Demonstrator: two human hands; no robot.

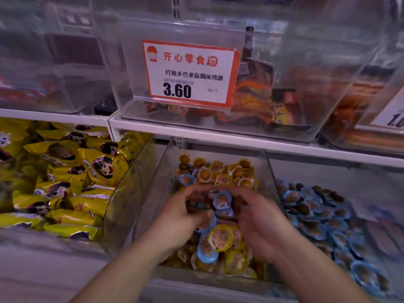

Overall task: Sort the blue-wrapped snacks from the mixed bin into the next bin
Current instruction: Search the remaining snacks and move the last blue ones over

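Both hands, left (182, 213) and right (254, 217), seemingly cup blue snacks (222, 200) over the mixed bin (150, 193); loosely held, some could fall back.

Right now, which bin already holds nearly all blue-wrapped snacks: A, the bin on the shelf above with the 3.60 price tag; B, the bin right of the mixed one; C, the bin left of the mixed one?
B: the bin to the right of the mixed bin is filled with blue-wrapped snacks; the left bin holds yellow packets.
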